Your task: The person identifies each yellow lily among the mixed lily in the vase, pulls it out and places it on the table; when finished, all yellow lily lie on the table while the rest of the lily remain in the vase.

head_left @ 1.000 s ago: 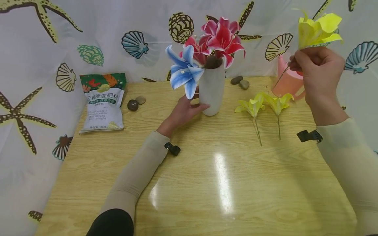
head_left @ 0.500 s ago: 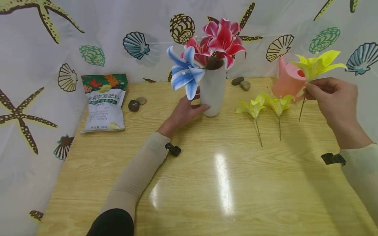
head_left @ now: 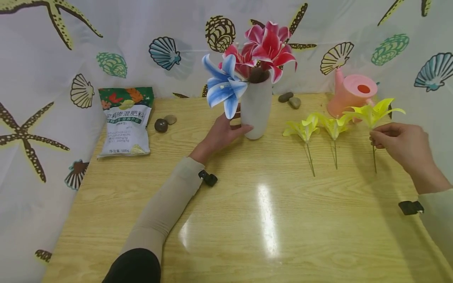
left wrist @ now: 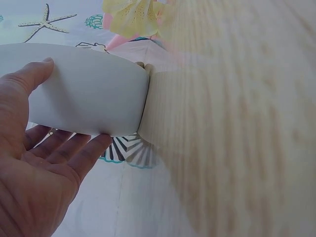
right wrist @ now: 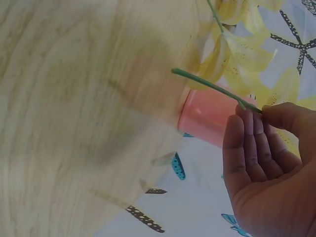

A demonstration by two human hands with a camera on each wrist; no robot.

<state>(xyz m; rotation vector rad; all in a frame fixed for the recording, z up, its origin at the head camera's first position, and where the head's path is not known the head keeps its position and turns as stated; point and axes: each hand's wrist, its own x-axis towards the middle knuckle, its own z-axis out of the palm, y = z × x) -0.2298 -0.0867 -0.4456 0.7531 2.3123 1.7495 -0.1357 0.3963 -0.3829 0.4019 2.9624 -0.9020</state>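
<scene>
At the back middle of the table stands a white vase (head_left: 255, 112) with several pink-red lilies (head_left: 271, 49) and a blue lily (head_left: 223, 84) leaning out on the left. My left hand (head_left: 223, 135) holds the vase low down, thumb in front and fingers round its far side, as the left wrist view confirms. On the right, my right hand (head_left: 407, 147) pinches the green stem (right wrist: 212, 86) of a yellow lily (head_left: 375, 113) between thumb and fingers, bloom up. Two more yellow lilies, one at left (head_left: 303, 129) and one beside it (head_left: 334, 126), lie on the table.
A pink watering can (head_left: 348, 94) stands behind the held lily. Small stones (head_left: 293, 103) lie right of the vase, others (head_left: 161, 125) to its left. A fertilizer bag (head_left: 125, 124) is at the table's back left. A shell-patterned cloth (head_left: 134, 23) hangs behind.
My right hand has come down and slightly right with the yellow lily, from in front of the cloth to low over the table near the other two. My left hand stays on the vase.
</scene>
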